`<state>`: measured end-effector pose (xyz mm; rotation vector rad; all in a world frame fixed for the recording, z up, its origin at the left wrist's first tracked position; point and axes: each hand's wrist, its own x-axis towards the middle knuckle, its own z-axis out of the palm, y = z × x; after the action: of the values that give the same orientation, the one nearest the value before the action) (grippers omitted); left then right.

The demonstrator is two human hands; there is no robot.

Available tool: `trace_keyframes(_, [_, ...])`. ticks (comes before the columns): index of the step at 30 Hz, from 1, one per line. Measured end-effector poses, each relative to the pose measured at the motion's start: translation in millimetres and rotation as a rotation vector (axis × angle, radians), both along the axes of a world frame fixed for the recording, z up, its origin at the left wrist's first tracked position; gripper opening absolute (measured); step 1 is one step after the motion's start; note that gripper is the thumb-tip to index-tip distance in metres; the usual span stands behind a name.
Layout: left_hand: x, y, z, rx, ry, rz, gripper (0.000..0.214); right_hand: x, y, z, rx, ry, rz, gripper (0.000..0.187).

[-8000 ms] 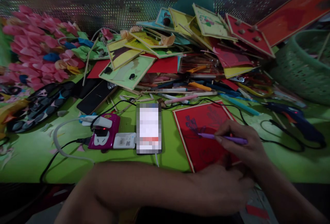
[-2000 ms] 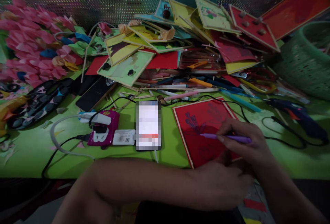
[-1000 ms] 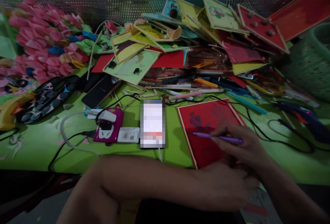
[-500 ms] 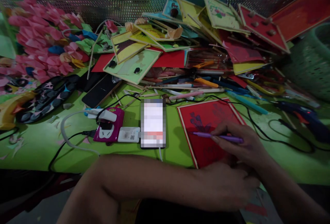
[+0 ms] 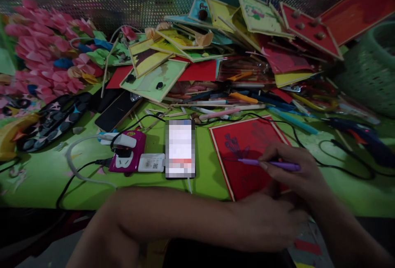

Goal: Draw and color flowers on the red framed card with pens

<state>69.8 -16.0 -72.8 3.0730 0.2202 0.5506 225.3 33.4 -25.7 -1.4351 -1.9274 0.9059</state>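
Nearest: left forearm lies across the near edge of the tabletop (image 5: 37, 177). The left hand (image 5: 268, 222) sits at the near edge of the red card (image 5: 243, 136). Too dark to tell whether its fingers grip anything.

Just beyond it, the right hand (image 5: 296, 175) is pinched on a purple pen (image 5: 271, 164). Pen lies nearly level, tip pointing left and touching the card about mid-sheet.

Card details: red, pale thin border, flat on the green tabletop, right of centre, slightly rotated. Dark line drawing in the upper left part, looks like flower heads on stems. Fainter marks nearer the hands, unreadable.

Left of the card: phone (image 5: 180, 149), screen lit, cable out of its near end. A white adapter (image 5: 151, 163) touches its left side, then a magenta power strip (image 5: 126, 157) with plugs in it.

Right of the card: dark blue glue gun (image 5: 364, 136), its black cord looping on the tabletop.

Containers:
- Patterned dark pouch (image 5: 52, 120), mid left, contents not visible.
- Green perforated basket (image 5: 370, 70), far right, inside not visible from here.

Further back: loose pens (image 5: 231, 99) in a row, then a heap of framed cards (image 5: 216, 33) and pink paper flowers (image 5: 46, 54) far left.
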Motion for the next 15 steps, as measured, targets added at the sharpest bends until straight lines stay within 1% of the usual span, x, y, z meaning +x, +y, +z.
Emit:
trace_keyframes(3, [-1.9,1.5,6.8,0.007,0.032,0.012,0.044,1.0,0.6,1.1,0.022,0.011,-0.001,0.016])
trace_keyframes(6, [-2.7,3.5,11.1,-0.019,0.043,-0.007,0.043,1.6,1.1,3.2,0.025,0.022,0.005,0.017])
trace_keyframes(12, [0.4,2.5,4.0,-0.039,-0.014,0.002,0.038,4.5,-0.3,2.6,0.003,0.026,-0.007,0.017])
trace_keyframes(15, [0.6,1.1,2.9,-0.055,-0.022,0.007,0.039,4.4,-0.3,1.9,-0.016,0.039,-0.021,0.017])
